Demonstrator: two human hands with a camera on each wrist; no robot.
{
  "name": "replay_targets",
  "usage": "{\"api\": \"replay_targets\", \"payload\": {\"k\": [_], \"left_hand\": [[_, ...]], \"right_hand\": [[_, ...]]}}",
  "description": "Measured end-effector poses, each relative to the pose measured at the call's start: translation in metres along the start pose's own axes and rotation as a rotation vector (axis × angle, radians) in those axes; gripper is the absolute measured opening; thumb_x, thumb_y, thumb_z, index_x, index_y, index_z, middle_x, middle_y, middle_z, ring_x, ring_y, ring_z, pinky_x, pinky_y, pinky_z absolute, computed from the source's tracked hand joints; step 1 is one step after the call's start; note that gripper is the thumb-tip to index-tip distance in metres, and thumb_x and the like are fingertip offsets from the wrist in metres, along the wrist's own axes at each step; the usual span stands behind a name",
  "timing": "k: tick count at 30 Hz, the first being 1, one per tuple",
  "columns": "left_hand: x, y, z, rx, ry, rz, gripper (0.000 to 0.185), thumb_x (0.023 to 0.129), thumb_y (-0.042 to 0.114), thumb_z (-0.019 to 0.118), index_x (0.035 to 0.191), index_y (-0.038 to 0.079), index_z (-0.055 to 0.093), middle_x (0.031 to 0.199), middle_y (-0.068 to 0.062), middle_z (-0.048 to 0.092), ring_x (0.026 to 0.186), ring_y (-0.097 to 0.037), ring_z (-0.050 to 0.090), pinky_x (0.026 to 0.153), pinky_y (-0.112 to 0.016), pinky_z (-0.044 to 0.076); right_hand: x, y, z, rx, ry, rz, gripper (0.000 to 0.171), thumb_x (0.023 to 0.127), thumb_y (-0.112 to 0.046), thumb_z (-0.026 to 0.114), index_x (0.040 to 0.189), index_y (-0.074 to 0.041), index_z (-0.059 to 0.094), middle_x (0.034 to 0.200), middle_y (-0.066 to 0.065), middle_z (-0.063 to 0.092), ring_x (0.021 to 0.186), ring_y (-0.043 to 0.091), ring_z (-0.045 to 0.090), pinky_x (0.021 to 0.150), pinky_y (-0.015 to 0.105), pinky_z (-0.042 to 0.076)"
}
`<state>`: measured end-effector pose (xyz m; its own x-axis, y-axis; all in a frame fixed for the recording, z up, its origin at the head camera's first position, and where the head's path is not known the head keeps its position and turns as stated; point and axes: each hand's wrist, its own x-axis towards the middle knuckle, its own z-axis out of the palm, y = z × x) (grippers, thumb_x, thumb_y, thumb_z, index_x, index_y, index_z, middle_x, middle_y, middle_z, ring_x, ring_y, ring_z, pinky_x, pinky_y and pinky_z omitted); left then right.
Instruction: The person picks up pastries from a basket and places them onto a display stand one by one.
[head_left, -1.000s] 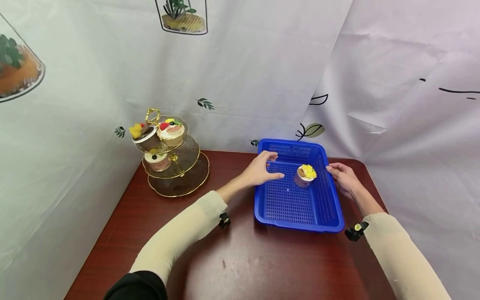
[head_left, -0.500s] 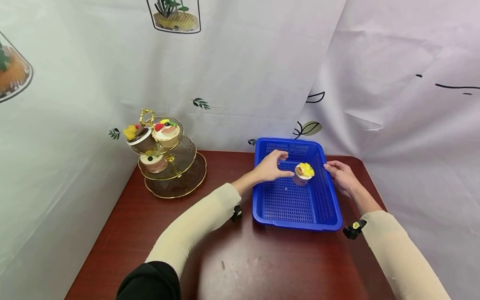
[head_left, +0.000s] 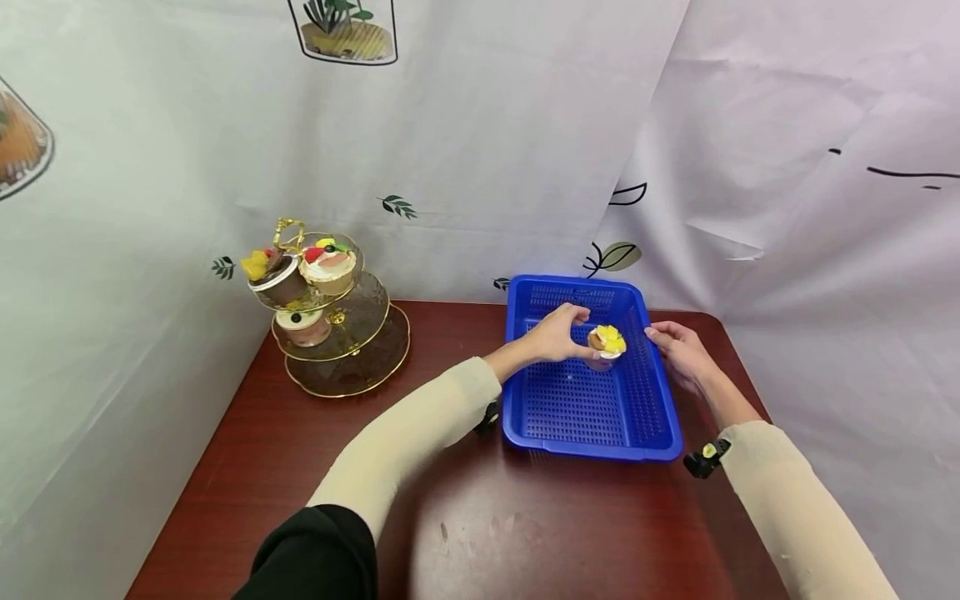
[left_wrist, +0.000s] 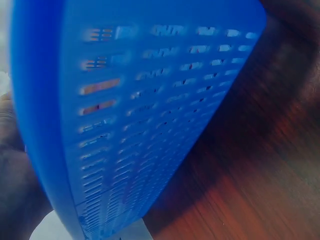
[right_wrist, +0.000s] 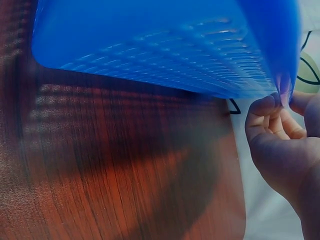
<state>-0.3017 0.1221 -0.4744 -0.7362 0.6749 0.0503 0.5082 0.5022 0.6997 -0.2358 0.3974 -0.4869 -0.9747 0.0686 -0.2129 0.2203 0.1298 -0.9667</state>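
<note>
In the head view a blue perforated plastic basket [head_left: 517,417] stands on the table. Inside it is a small dessert cup [head_left: 609,340] topped with white cream and yellow fruit pieces. My left hand [head_left: 557,335] reaches over the basket's left side, thumb and fingers spread apart. Its thumb overlaps the cup's near left side, while the fingertips stay just behind and left of the cup. At the right rim, my right hand [head_left: 684,352] pinches the basket's edge between thumb and fingers, as the right wrist view also shows. The left wrist view is mostly filled by the basket wall [left_wrist: 150,100].
A three-tier glass stand [head_left: 347,367] with gold rims is at the back left of the dark red table [head_left: 540,533]. Two dessert cups [head_left: 330,268] sit on its top tier, another dessert cup [head_left: 303,329] on the middle one. A white printed curtain [head_left: 480,167] hangs behind.
My left hand has moved right over the basket, up to the dessert cup, its thumb now overlapping the cup. My right hand keeps its hold on the rim. The head view has shifted slightly.
</note>
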Motion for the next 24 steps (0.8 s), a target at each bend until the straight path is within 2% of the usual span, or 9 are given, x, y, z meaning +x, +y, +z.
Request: {"api": "replay_targets", "payload": {"k": [11, 19, 24], "left_hand": [[0.017, -0.004, 0.005, 0.015, -0.041, -0.025, 0.083, 0.089, 0.034, 0.088, 0.154, -0.001, 0.049, 0.142, -0.011, 0.056, 0.133, -0.022, 0.056, 0.110, -0.028, 0.045], [0.025, -0.009, 0.011, 0.062, -0.097, -0.061, 0.085, 0.090, 0.037, 0.087, 0.155, 0.001, 0.047, 0.145, -0.010, 0.055, 0.132, -0.022, 0.055, 0.110, -0.031, 0.046], [0.026, -0.012, 0.015, 0.050, -0.118, -0.091, 0.083, 0.090, 0.038, 0.087, 0.155, 0.002, 0.047, 0.146, -0.010, 0.054, 0.132, -0.022, 0.055, 0.109, -0.032, 0.047]], "right_hand": [[0.001, -0.001, -0.001, -0.036, 0.005, -0.006, 0.035, 0.111, -0.032, 0.057, 0.128, -0.002, 0.054, 0.101, -0.006, 0.066, 0.084, 0.007, 0.066, 0.072, 0.026, 0.060], [0.003, 0.001, -0.002, 0.017, 0.005, 0.024, 0.027, 0.111, -0.028, 0.057, 0.125, -0.005, 0.055, 0.098, -0.006, 0.067, 0.082, 0.008, 0.067, 0.070, 0.026, 0.060], [0.004, 0.003, -0.004, 0.051, -0.016, 0.028, 0.030, 0.112, -0.022, 0.054, 0.131, 0.001, 0.052, 0.097, -0.006, 0.068, 0.081, 0.008, 0.067, 0.069, 0.026, 0.060]]}}
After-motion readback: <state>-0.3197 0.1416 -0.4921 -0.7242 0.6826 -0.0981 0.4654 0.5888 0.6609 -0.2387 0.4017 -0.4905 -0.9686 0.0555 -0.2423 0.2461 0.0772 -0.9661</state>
